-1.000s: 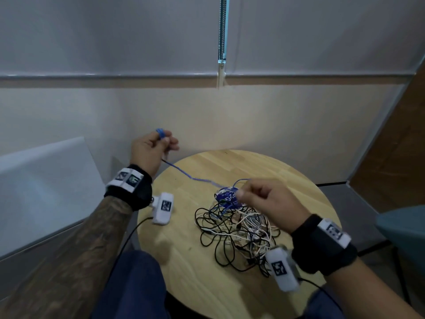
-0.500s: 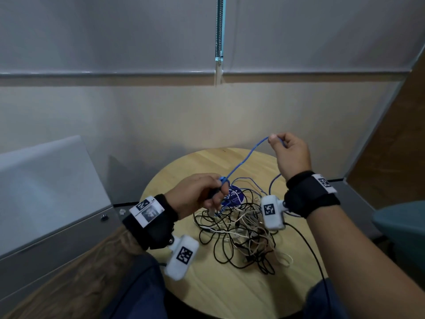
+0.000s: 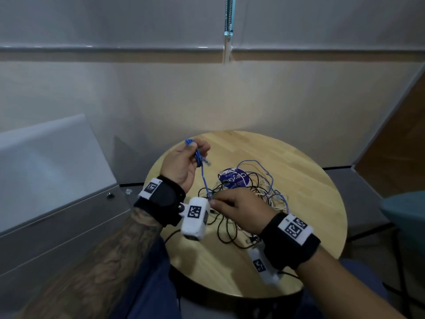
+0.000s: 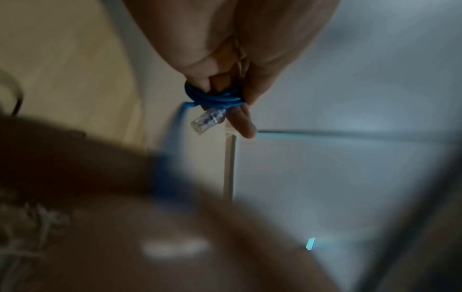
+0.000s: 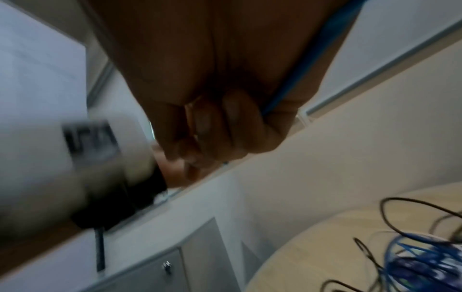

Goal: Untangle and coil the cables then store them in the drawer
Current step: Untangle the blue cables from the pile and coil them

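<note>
A blue network cable [image 3: 197,156] is wound in a few loops round the fingers of my left hand [image 3: 180,163], raised over the left rim of the round wooden table [image 3: 317,180]. The left wrist view shows those loops [image 4: 215,98] and the clear plug [image 4: 208,120] hanging from them. One strand runs down to my right hand [image 3: 236,207], which pinches it beside my left wrist. In the right wrist view the cable [image 5: 300,69] crosses my curled right hand [image 5: 220,128]. The rest trails into a tangle of black, white and blue cables [image 3: 250,199].
A grey drawer cabinet [image 3: 57,217] with a small lock [image 3: 111,195] stands left of the table; its drawers look closed. A round blue-purple label [image 3: 233,179] lies in the pile. A teal chair [image 3: 404,210] is at the right. A blind cord [image 3: 228,31] hangs ahead.
My left hand rose from the pile to the upper left with the blue loops on it. My right hand dropped from high on the right to low beside my left wrist.
</note>
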The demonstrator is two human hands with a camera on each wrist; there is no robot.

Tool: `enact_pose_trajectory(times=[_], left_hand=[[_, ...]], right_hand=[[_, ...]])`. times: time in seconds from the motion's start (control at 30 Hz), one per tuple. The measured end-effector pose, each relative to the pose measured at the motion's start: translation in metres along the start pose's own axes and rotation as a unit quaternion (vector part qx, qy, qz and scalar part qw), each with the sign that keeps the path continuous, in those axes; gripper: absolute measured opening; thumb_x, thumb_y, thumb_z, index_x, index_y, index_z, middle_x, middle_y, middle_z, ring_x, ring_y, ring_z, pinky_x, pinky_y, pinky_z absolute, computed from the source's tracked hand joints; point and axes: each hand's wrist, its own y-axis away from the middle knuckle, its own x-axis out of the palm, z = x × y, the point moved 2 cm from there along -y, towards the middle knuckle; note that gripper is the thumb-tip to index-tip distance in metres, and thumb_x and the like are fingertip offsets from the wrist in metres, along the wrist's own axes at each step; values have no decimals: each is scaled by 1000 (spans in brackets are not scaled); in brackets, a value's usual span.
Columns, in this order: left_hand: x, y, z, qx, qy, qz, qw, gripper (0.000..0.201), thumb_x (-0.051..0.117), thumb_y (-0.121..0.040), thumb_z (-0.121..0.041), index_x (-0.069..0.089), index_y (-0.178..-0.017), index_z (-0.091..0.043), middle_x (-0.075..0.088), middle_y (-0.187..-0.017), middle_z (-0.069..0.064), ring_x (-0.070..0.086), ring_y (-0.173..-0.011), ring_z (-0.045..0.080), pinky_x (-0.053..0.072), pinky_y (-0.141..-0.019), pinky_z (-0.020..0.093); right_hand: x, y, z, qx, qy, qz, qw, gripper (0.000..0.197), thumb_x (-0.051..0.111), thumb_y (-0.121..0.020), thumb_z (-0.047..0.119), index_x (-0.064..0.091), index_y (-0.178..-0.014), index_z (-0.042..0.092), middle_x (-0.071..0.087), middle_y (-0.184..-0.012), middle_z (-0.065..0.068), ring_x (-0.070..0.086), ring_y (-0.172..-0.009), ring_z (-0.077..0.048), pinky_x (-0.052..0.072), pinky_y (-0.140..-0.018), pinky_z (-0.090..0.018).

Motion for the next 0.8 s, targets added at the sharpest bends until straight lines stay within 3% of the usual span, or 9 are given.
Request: enact_pose_trajectory(times=[0.1, 0.17, 0.27, 0.33, 0.4, 0.5, 0.6, 0.7, 0.8], left_hand=[[5, 17, 15, 69, -214, 37, 974, 15, 47, -97, 1, 62, -102, 0, 70, -86, 9, 70, -75, 16, 55, -75, 29], [9, 31, 22, 83, -320, 95, 939, 15, 48, -96, 3, 62, -101, 0, 68, -83, 6, 66, -71, 7, 51, -69, 21], [9, 50, 28, 35, -351, 174, 920, 21, 41, -102, -5, 59, -91, -1, 59, -71, 5, 55, -57, 8, 46, -60, 20], [10, 61, 28, -33, -329, 213, 920, 33, 37, -105, -18, 58, -89, 1, 55, -64, 7, 47, -48, 12, 42, -53, 26], [13, 69, 24, -97, -277, 235, 927, 33, 41, -101, -26, 59, -85, -2, 51, -59, 4, 40, -44, 11, 43, -53, 29], [17, 73, 16, -181, -119, 224, 950, 34, 39, -102, -25, 58, -79, -6, 45, -55, 1, 31, -39, 8, 48, -57, 27], [18, 68, 3, -245, 89, 193, 946, 28, 40, -97, -24, 57, -82, -8, 44, -61, -2, 35, -41, 7, 50, -61, 25], [12, 53, -5, -199, 204, 151, 947, 21, 41, -92, -13, 58, -96, -3, 52, -76, 1, 48, -53, 8, 53, -74, 27], [-4, 34, 4, -106, 165, 66, 978, 21, 38, -99, -9, 57, -103, -1, 62, -80, 1, 57, -64, 7, 53, -83, 27]], right_hand=[[-9, 3, 13, -34, 17, 5, 999, 17, 59, -97, 32, 70, -99, 20, 63, -74, 6, 54, -65, -7, 45, -65, -32], [-22, 4, 17, -43, 40, -39, 997, 17, 60, -96, 30, 68, -86, 18, 54, -64, 5, 47, -59, -7, 42, -61, -35], [-47, 3, 6, -18, 32, -132, 991, 21, 61, -91, 41, 70, -84, 24, 61, -65, 1, 55, -61, -13, 48, -61, -39], [-57, 3, -5, 8, -1, -174, 985, 17, 66, -88, 40, 73, -85, 24, 66, -67, 1, 59, -63, -16, 49, -60, -36], [-59, 3, -13, 14, -78, -211, 974, 8, 72, -89, 25, 74, -86, 18, 62, -64, 7, 51, -57, -9, 44, -57, -27], [-48, 1, -25, 29, -173, -237, 956, 10, 65, -95, 12, 73, -94, 7, 66, -68, 17, 53, -60, 4, 41, -60, -12], [-22, -1, -34, 58, -171, -210, 961, 16, 56, -100, 14, 73, -103, 12, 62, -65, 24, 53, -58, 5, 42, -57, -13], [7, 3, -33, 86, -205, -161, 962, 20, 54, -102, 16, 72, -111, 13, 52, -55, 14, 47, -50, 1, 39, -51, -13], [29, 8, -19, 54, -135, -108, 984, 20, 53, -102, 24, 71, -107, 17, 51, -57, 11, 47, -52, -2, 43, -55, -24]])
